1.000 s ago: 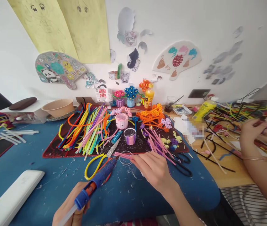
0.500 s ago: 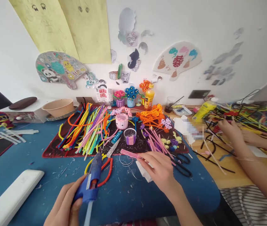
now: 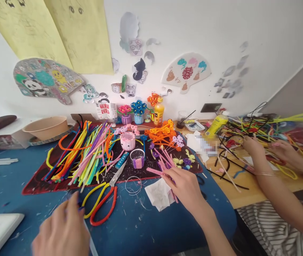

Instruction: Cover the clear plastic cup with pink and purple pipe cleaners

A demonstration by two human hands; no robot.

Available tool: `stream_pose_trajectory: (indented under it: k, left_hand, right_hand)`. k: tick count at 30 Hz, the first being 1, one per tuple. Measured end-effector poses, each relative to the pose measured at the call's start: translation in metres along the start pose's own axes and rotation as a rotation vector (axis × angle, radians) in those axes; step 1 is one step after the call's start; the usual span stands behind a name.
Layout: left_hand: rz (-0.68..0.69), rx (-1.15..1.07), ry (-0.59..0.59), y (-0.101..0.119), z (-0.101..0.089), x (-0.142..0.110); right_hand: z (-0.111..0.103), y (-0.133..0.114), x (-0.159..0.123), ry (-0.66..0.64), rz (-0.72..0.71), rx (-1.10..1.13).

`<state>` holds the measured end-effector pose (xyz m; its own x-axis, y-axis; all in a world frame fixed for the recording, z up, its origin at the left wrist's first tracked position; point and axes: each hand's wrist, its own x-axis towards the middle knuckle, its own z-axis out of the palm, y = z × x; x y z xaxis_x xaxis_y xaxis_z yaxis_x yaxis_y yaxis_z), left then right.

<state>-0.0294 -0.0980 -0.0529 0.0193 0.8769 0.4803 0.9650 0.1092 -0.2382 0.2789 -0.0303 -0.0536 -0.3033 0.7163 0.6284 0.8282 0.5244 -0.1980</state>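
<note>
My left hand [image 3: 60, 227], blurred, is low over the blue mat with its fingers closed around a blue hot glue gun [image 3: 80, 207]. The hand hides most of the gun; a pale glue stick [image 3: 92, 245] sticks out below. My right hand [image 3: 183, 186] pinches a short bundle of pink pipe cleaners [image 3: 154, 171] above a crumpled white tissue [image 3: 158, 195]. Scissors [image 3: 106, 201] with yellow and red handles lie between my hands. Beyond them stands a clear round cup [image 3: 137, 159] partly covered in purple and pink pipe cleaner strips. A pink pipe cleaner pot [image 3: 127, 141] stands behind it.
A heap of coloured pipe cleaners [image 3: 87, 153] covers the dark mat's left side. Orange stems [image 3: 163, 133] and a juice bottle [image 3: 159, 113] are at the back. At right, another person's hands [image 3: 254, 145] work among pipe cleaners. A white case [image 3: 0, 231] lies front left.
My left hand has moved down and left with the glue gun, turning its back upward. My right hand still holds the pink pipe cleaners. The view has swung right.
</note>
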Motion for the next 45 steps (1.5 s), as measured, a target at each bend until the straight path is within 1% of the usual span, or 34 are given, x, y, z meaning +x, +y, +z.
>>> stream_pose_trajectory:
  k: [1, 3, 5, 6, 8, 10, 12, 15, 18, 23, 27, 35, 40, 45]
  left_hand:
    - [0.124, -0.114, -0.009, 0.016, -0.003, 0.016]
    - [0.219, -0.28, 0.048, 0.049, -0.003, 0.052]
    - [0.343, -0.365, -0.015, 0.079, 0.005, 0.086]
    - [0.398, -0.383, -0.03, 0.09, 0.01, 0.1]
    - [0.463, -0.412, -0.054, 0.104, 0.021, 0.121]
    - [0.515, -0.443, -0.078, 0.107, 0.028, 0.131]
    - [0.542, -0.482, -0.089, 0.102, 0.031, 0.133]
    - [0.526, -0.546, -0.065, 0.092, 0.029, 0.127]
    - [0.501, -0.599, -0.026, 0.085, 0.024, 0.121]
    - [0.504, -0.631, 0.014, 0.082, 0.011, 0.116]
    - [0.517, -0.619, 0.02, 0.083, 0.003, 0.114]
    - [0.55, -0.566, 0.037, 0.085, 0.003, 0.107]
    - [0.575, -0.509, 0.04, 0.085, -0.007, 0.103]
    - [0.597, -0.463, 0.041, 0.084, -0.017, 0.102]
  right_hand:
    - [0.0, 0.001, 0.003, -0.011, -0.017, -0.054]
    - [0.001, 0.0, 0.008, -0.022, -0.052, -0.152]
    - [0.001, 0.0, 0.013, -0.032, -0.074, -0.225]
    - [0.001, 0.0, 0.014, -0.039, -0.082, -0.253]
    - [0.002, 0.002, 0.016, -0.051, -0.09, -0.291]
    - [0.003, 0.004, 0.017, -0.056, -0.088, -0.316]
    - [0.005, 0.006, 0.018, -0.059, -0.081, -0.329]
    - [0.006, 0.005, 0.021, -0.079, -0.076, -0.342]
    - [0.005, 0.001, 0.025, -0.106, -0.081, -0.355]
    - [0.003, -0.007, 0.029, -0.123, -0.077, -0.363]
    - [0.0, -0.011, 0.027, -0.119, -0.093, -0.362]
    - [-0.008, -0.016, 0.03, -0.055, -0.113, -0.356]
    - [-0.011, -0.021, 0.036, -0.036, -0.16, -0.339]
    - [-0.011, -0.026, 0.045, -0.02, -0.17, -0.329]
